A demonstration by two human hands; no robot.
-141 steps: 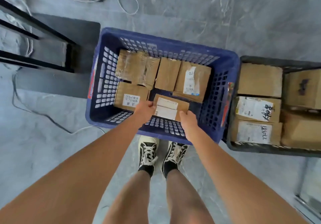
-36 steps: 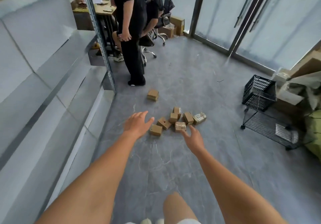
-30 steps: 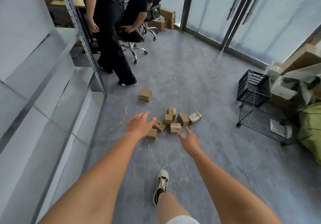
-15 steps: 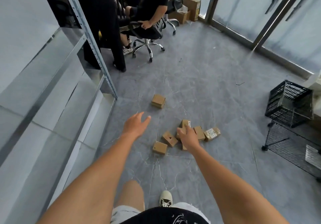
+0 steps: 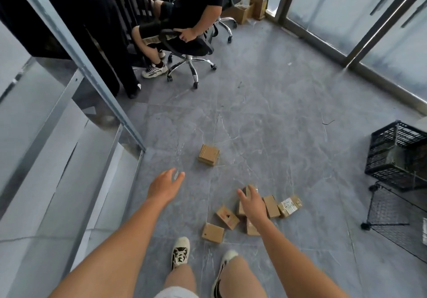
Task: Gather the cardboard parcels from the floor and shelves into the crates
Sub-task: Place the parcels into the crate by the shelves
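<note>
Over floor parcels, both hands spread, empty (L, R), touching nothing.

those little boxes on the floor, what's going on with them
A person is standing over a cluster of small cardboard parcels scattered on the grey floor, reaching down towards them with both hands empty. The right hand is over the cluster with fingers spread, and the left hand is out in front, open, holding nothing. One more parcel lies apart, farther ahead. A black crate sits off to the right. Nothing has been picked up yet.
</note>
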